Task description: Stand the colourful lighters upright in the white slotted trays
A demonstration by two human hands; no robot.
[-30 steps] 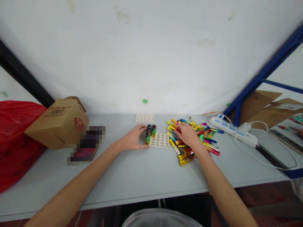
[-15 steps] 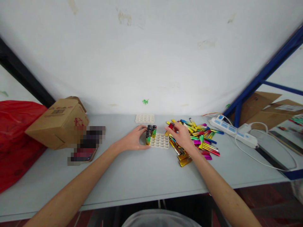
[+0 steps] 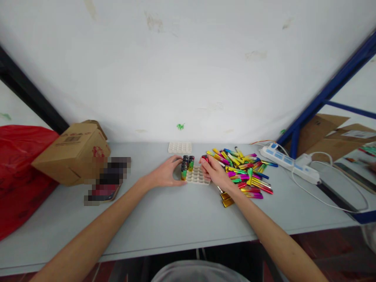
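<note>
A white tray [image 3: 198,179] with rows of holes lies in front of me. Several lighters [image 3: 183,173] with black tops and green-yellow bodies stand upright in its left part. My left hand [image 3: 166,172] curves around that end, thumb at the near corner and fingers at the far side, gripping the tray's edge. Over the right part of the tray, my right hand [image 3: 215,172] is closed on a lighter [image 3: 205,158]. Only its red top shows; the fingers hide the body. Just right of this hand lies a loose pile of shiny multicoloured lighters [image 3: 258,182].
A second white holed tray [image 3: 179,147] lies near the wall. On the left are a cardboard box [image 3: 72,152], a partly blurred phone [image 3: 107,184] and a red plastic bag [image 3: 23,176]. A white power strip [image 3: 289,161] with cables lies to the right, beside a blue frame [image 3: 329,90].
My right hand has moved left from the pile's edge to over the tray, carrying the red-topped lighter. My left hand has stayed in place.
</note>
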